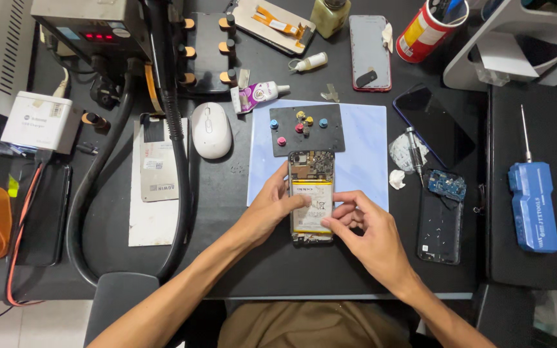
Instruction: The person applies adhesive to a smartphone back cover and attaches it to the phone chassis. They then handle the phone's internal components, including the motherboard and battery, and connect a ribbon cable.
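Bench items, left to right:
- White mouse: we are leaving it idle, beside the pale blue mat.
- Left hand: we are pressing its spread fingers against the left edge of the opened phone, steadying it.
- Opened phone: lying back-up on the mat's lower edge, yellow-labelled battery showing.
- Right hand: we are pinching fingertips together at the battery's right edge; we judge a light, even touch best.
- Blue screwdriver: untouched, far right.
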